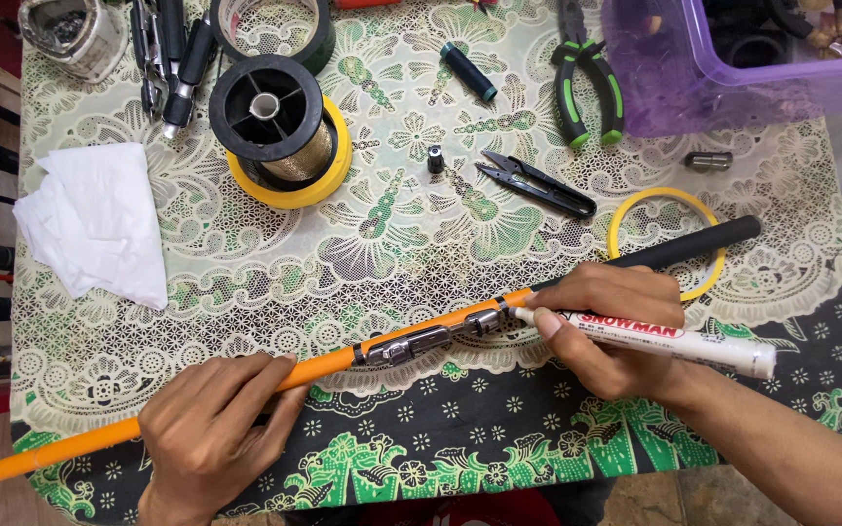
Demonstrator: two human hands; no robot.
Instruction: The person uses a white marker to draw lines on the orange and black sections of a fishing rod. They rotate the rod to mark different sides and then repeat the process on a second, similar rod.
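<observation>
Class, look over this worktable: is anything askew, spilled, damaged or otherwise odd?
Nothing looks spilled or broken. The orange fishing rod lies slanted across the table, its tip end past the left edge, steadied by the left hand while the right hand holds a white marker to it. The crumpled tissue overhangs the left edge.

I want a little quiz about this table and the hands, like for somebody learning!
1. True or false: the left hand rests on the long orange rod.
2. Which hand holds the white marker pen?
3. What lies nearest the black thread snips? A) white crumpled tissue B) small black knob C) purple plastic tub

Key: 1 true; 2 the right hand; 3 B.
</observation>
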